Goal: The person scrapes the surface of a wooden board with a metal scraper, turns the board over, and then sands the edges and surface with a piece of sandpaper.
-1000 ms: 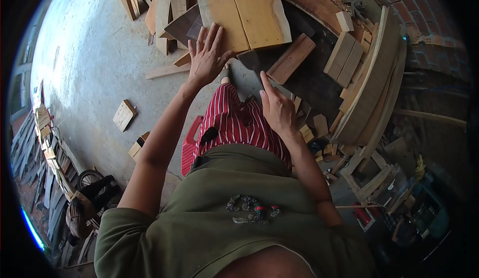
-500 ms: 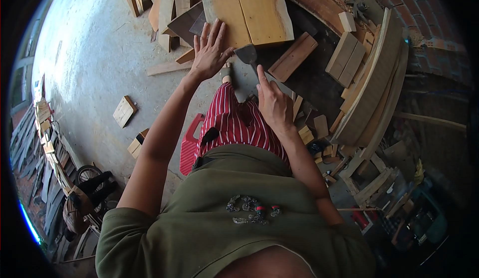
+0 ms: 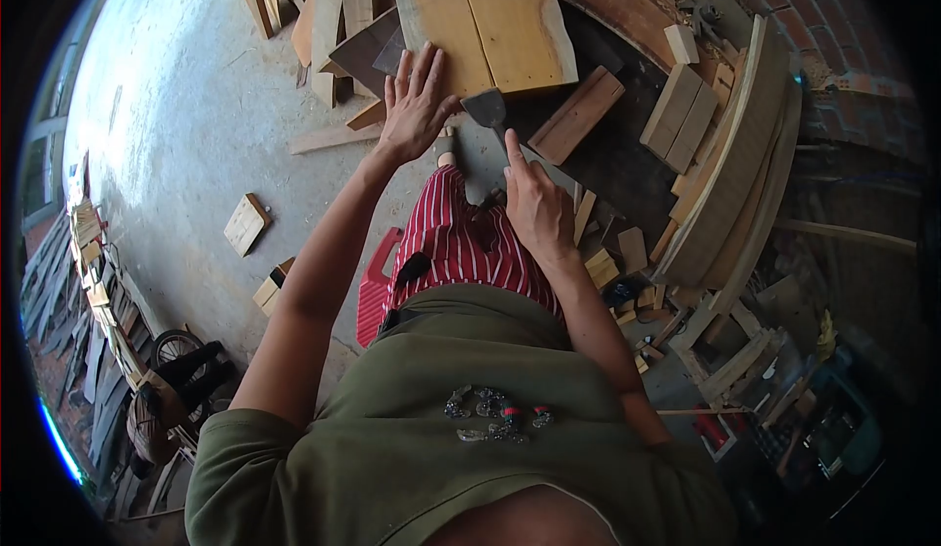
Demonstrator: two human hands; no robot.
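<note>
My left hand [image 3: 416, 110] lies flat with fingers apart at the lower left corner of a light wooden panel [image 3: 524, 31], made of two boards with a dark seam between them. My right hand [image 3: 540, 208] is wrapped round the handle of a putty knife [image 3: 485, 108], index finger stretched along it. The knife's flat grey blade points up and left, its tip right at the panel's near edge, close to the seam. Most of the handle is hidden in my fist. A reddish wood block [image 3: 576, 115] lies just right of the blade.
Boards lean [image 3: 342, 17] at the upper left. Curved planks [image 3: 730, 169] and wood blocks [image 3: 678, 115] are stacked on the right. A red plastic stool [image 3: 378, 286] is by my legs. One loose block [image 3: 246, 224] lies on the concrete floor [image 3: 196, 144]. A wheel [image 3: 179, 355] stands lower left.
Almost nothing differs. Both hands and the putty knife keep nearly the same place at the panel, with only a very slight shift in the view.
</note>
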